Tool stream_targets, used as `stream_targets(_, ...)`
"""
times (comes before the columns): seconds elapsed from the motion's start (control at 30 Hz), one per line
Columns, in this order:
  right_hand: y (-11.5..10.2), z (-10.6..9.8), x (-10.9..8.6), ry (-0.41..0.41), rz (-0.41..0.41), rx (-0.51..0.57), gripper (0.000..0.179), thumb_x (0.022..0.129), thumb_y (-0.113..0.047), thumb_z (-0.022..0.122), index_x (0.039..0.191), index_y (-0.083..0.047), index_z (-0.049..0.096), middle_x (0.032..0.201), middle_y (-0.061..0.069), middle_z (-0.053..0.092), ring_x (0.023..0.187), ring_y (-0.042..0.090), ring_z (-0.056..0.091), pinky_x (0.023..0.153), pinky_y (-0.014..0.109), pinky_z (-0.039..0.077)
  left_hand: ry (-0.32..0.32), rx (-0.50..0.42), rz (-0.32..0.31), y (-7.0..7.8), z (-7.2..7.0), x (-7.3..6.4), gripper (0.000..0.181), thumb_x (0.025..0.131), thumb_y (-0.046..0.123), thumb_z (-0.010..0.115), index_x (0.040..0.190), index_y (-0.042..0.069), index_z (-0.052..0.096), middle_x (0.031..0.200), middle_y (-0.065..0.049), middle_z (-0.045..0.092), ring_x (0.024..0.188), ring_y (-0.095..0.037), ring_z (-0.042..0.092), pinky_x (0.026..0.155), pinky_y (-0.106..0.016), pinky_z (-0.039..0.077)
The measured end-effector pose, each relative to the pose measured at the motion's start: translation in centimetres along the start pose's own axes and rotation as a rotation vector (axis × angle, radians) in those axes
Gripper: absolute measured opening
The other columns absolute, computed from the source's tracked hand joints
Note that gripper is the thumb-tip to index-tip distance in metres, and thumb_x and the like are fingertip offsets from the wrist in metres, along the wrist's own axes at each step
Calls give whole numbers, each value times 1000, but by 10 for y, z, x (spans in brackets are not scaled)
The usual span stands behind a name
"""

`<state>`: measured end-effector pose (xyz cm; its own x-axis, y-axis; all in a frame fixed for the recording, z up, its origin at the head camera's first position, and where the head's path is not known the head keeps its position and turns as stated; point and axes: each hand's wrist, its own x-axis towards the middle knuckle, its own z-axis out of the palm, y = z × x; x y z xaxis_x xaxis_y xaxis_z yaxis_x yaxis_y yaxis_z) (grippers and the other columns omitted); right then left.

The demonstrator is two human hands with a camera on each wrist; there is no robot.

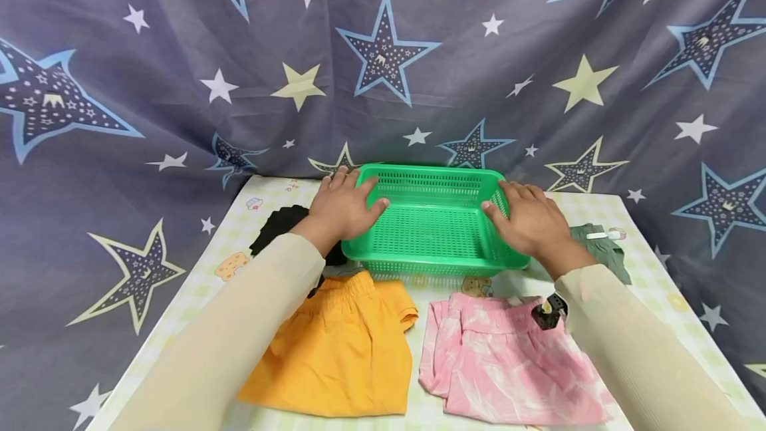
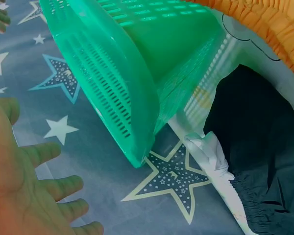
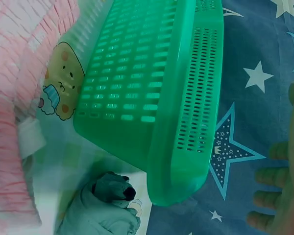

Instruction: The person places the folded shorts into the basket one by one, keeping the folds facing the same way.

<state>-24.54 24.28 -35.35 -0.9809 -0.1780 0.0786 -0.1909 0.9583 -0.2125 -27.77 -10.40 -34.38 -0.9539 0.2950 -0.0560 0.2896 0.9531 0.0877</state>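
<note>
At the two short ends of a green basket (image 1: 427,231), a person's left hand (image 1: 344,211) and right hand (image 1: 529,221) were held well apart from each other, with the fingers extended and spread. From both wrist views, a star-printed curtain (image 1: 455,18) was shown between fingers and basket; whether the rim was touched could not be told. The basket was set upright near the back of a table, its perforated floor exposed between the hands. Beside the left hand, a black garment (image 1: 278,226) was partly covered; beside the right, a grey-green garment (image 1: 604,255) was laid. Nearer the wearer, orange shorts (image 1: 341,344) were spread on the left and pink shorts (image 1: 509,364) on the right. Light sleeves (image 1: 239,324) were worn, and a small black device (image 1: 547,314) was seen by the right cuff. All garments were laid on a pale checked tablecloth (image 1: 598,208).
</note>
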Motion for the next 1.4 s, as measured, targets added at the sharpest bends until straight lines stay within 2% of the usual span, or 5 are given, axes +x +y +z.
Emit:
stream_targets(0.43, -11, 7, -13, 123, -45, 71, 81, 105, -65, 25, 162, -9, 27, 160, 22, 34, 148, 45, 25, 115, 64, 21, 29, -65, 8, -7, 5, -10, 72, 105, 66, 24, 164, 26, 26, 169, -15, 13, 155, -37, 1, 122, -58, 6)
stream_targets(0.73, -29, 21, -28, 192, -148, 80, 72, 107, -57, 36, 160, -10, 32, 157, 19, 40, 147, 42, 29, 115, 62, 25, 59, -93, 16, -17, 12, -25, 70, 104, 66, 24, 164, 29, 24, 169, -14, 16, 155, -37, 2, 121, -59, 8)
stream_targets(0.9, -39, 29, -43, 249, -218, 71, 67, 107, -51, 43, 159, -9, 36, 157, 16, 42, 146, 41, 32, 114, 62, 29, 71, -117, 22, -24, 17, -38, 72, 105, 66, 23, 164, 26, 24, 168, -16, 18, 155, -38, 4, 121, -60, 7)
stream_targets(1.17, -52, 47, -65, 315, -299, 90, 66, 103, -45, 54, 156, -8, 42, 154, 16, 46, 146, 38, 33, 116, 56, 28, 103, -163, -26, -39, 18, -65, 69, 107, 60, 31, 162, 18, 31, 167, -18, 21, 155, -39, 4, 121, -60, 7)
stream_targets(1.4, -62, 62, -78, 356, -353, 112, 64, 101, -43, 56, 153, -6, 46, 151, 17, 50, 142, 39, 39, 116, 53, 28, 150, -254, -62, -52, 33, -87, 64, 110, 52, 33, 159, 11, 36, 165, -21, 23, 154, -43, 6, 119, -63, 7)
